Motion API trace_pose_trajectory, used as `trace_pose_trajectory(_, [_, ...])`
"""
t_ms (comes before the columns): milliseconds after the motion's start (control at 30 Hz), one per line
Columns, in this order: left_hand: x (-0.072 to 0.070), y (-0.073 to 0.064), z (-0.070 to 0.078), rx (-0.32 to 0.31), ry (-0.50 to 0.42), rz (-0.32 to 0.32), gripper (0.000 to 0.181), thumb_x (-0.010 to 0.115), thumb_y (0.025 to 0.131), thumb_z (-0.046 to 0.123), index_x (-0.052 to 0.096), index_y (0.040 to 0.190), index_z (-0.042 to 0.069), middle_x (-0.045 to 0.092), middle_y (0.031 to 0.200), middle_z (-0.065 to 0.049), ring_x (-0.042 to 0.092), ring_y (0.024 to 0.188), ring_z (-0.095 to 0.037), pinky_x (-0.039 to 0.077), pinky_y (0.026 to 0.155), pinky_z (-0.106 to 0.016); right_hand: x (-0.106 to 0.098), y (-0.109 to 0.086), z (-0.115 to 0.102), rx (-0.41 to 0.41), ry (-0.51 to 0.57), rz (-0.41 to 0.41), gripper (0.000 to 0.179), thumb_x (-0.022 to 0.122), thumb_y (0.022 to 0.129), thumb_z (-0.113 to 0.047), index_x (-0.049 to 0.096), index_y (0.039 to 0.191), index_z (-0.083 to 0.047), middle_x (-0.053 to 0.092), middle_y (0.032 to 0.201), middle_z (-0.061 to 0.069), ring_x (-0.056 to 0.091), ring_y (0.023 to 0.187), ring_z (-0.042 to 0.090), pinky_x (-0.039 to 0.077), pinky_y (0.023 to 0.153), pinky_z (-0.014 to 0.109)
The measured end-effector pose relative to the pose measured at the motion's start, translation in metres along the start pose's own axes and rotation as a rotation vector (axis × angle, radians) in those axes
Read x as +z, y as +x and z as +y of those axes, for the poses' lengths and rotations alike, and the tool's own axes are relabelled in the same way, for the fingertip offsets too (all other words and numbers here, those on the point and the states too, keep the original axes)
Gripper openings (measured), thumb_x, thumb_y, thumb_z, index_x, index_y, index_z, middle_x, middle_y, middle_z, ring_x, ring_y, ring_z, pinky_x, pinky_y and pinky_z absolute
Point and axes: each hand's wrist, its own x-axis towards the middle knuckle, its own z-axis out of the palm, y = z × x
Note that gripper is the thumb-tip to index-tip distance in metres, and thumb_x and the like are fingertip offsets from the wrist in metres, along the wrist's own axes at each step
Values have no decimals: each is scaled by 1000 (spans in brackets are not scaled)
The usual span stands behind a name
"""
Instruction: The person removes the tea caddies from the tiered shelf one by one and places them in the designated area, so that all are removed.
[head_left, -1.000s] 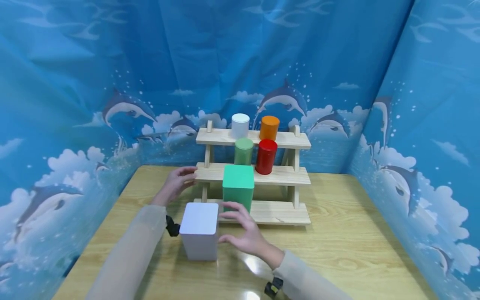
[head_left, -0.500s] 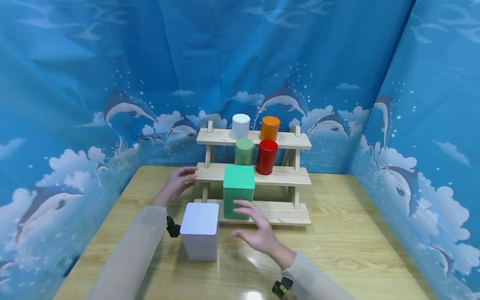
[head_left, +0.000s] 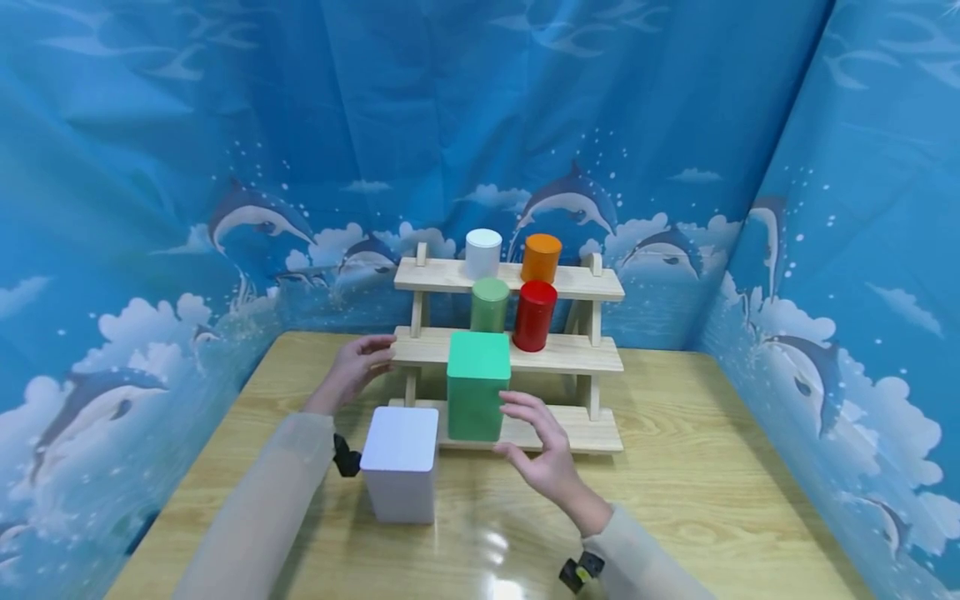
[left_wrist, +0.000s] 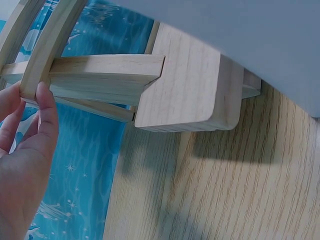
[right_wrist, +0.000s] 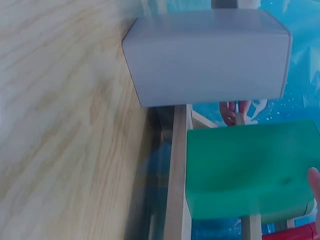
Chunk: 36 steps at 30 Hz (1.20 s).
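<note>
My left hand (head_left: pixel 351 371) pinches the left end of the middle plank of a three-tier wooden display shelf (head_left: pixel 577 354); the left wrist view shows thumb and fingers on that plank end (left_wrist: pixel 37 80). A tall green box (head_left: pixel 478 400) stands upright on the bottom tier. Just right of it is my right hand (head_left: pixel 547 454), its fingers spread and slightly bent with nothing in them, fingertips at the box's right side. On the table before the shelf's left part stands a pale grey-white box (head_left: pixel 401 467), close to my left wrist.
On the middle tier stand a light green cylinder (head_left: pixel 489 305) and a red cylinder (head_left: pixel 535 317). A white cylinder (head_left: pixel 482 254) and an orange one (head_left: pixel 540 258) occupy the top tier. Blue dolphin-print curtains (head_left: pixel 480 108) enclose the wooden table (head_left: pixel 675 500).
My right hand has moved rightward, from beside the pale box, across the green box's front to its right side. The left hand keeps its place on the shelf.
</note>
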Motion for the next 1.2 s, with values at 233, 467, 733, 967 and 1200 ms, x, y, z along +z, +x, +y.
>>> trace_pose_trajectory(233, [-2,5,-6,-1,-5,15,42,58,91,5,47,132,0,48,126,-12,57,95,-14,51,88,-32,-9,2,8,-19,-10,74,35,72,77,1,55,104,17,53,109,34,52,105,38,45,95,30])
trace_pose_trajectory(467, [-4,12,-15,30,-5,25,41,59,91,6,48,130,1,49,124,-11,58,95,-15,52,88,-32,-16,3,15,4,-33,106,38,71,82,-7,54,105,18,51,111,34,53,106,34,50,89,32])
trace_pose_trajectory(733, [-5,13,-15,23,-20,15,42,59,91,7,47,131,0,48,125,-12,57,96,-15,50,90,-33,-22,5,17,182,-57,66,54,69,68,18,47,117,18,44,122,37,48,114,34,48,92,32])
trace_pose_trajectory(967, [-5,13,-15,22,-18,21,43,59,91,7,47,131,1,48,127,-12,57,98,-15,49,92,-34,-26,10,20,339,-91,-8,70,70,70,16,38,132,12,33,140,27,34,128,34,40,101,28])
trace_pose_trajectory(1200, [-5,12,-15,34,-22,20,42,60,90,7,47,131,1,48,126,-11,57,98,-15,49,91,-34,-26,17,26,432,-102,-73,77,72,74,8,33,141,1,24,149,15,27,133,28,37,104,28])
